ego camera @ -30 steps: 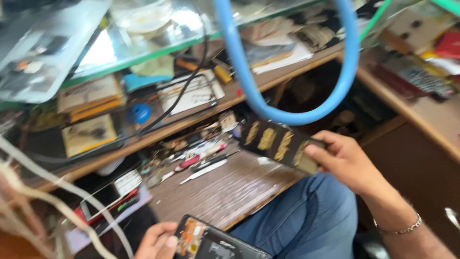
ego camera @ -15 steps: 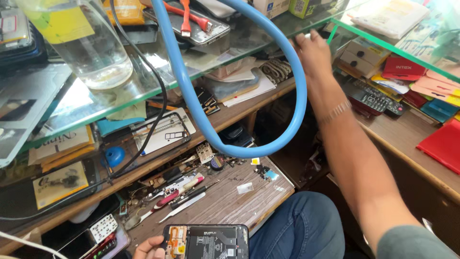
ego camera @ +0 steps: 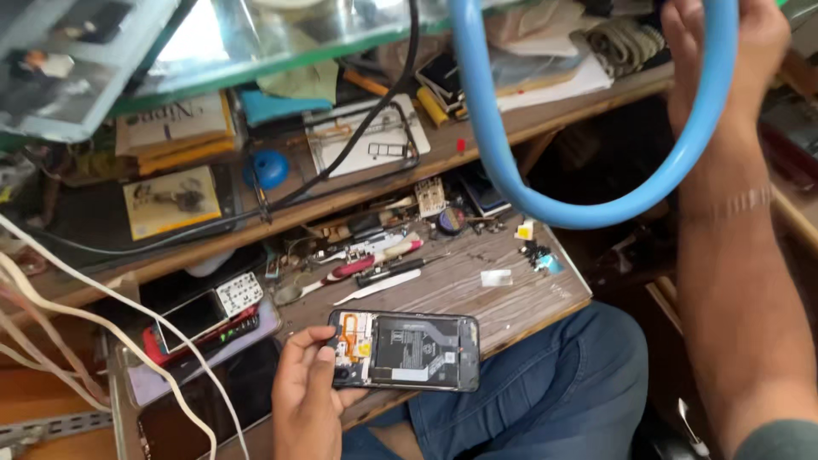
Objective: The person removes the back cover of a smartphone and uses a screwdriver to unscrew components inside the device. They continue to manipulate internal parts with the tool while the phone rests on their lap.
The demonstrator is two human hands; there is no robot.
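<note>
My left hand (ego camera: 305,393) pinches the opened phone (ego camera: 405,350) by its left end, thumb on top, fingers under; it lies flat at the near edge of the wooden pull-out board (ego camera: 477,294). Its back cover is already off, with the battery and boards bare and nothing else yet removed. My right hand (ego camera: 716,51) reaches to one o'clock behind the blue hose loop (ego camera: 588,209); I cannot tell its grip. Tweezers and screwdrivers (ego camera: 375,264) lie at twelve o'clock, and the hose hangs across that reach.
</note>
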